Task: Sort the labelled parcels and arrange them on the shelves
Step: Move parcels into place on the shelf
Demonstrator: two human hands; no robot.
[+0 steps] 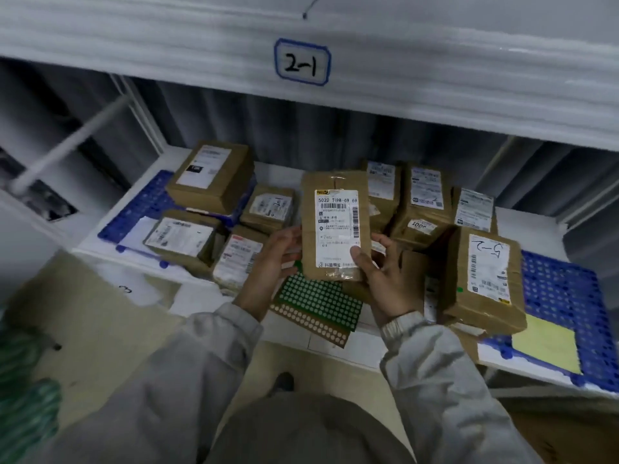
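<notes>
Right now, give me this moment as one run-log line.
stage: checking label | held: brown parcel, upright, label toward camera | left hand: on its left edge | right hand: gripping lower right | shelf tag: 2-1

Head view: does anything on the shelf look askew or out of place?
Yes. The parcels lie jumbled, overlapping at mixed angles, not in rows. The box marked 2-5 sits tilted at the shelf's front right edge, its handwritten mark upside down.
</notes>
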